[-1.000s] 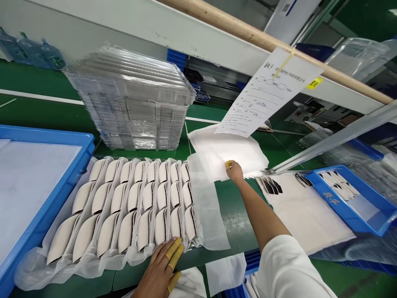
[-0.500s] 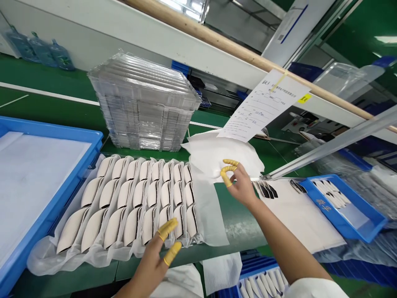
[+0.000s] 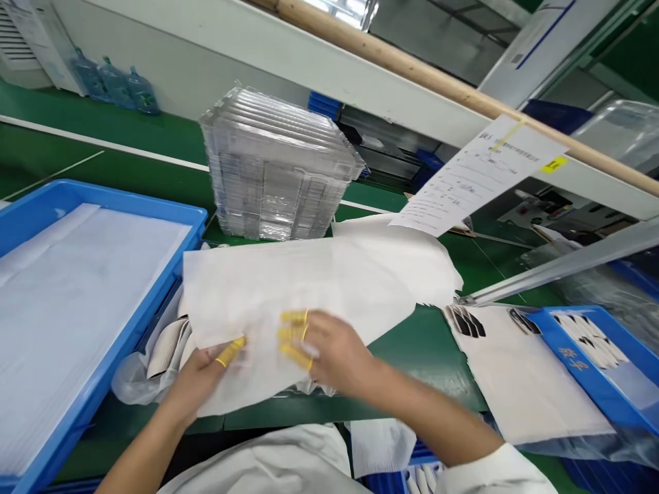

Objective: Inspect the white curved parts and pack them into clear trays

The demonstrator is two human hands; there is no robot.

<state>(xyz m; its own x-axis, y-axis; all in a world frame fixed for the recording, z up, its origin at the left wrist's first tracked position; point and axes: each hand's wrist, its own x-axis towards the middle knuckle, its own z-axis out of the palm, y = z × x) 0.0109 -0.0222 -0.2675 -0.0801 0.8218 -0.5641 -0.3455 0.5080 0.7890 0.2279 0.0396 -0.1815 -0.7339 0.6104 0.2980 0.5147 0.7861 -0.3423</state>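
The stack of clear plastic trays stands on the green workbench, and a wide, thin white sheet lies in front of it, held up by both hands. The left hand is in front of the stack and toward the left, at the sheet's lower edge, with its thumb, capped in a yellow finger cot, stretched out across the sheet. The right hand is in front of the stack too, just right of the left hand, its three visible yellow-capped fingers curled slightly and lying on the sheet. Both hands are blurred, so I cannot tell whether either one is gripping the sheet or only touching it. Pale curved pieces in clear film show under the sheet's left edge, close to the left hand. Left of the stack is a blue tray lined with white. Behind the held sheet and right of the stack lies a second white sheet. Farther right, a white pad carries dark-striped pieces, next to a blue tray holding more of them. A paper form hangs from a wooden rod behind the stack.
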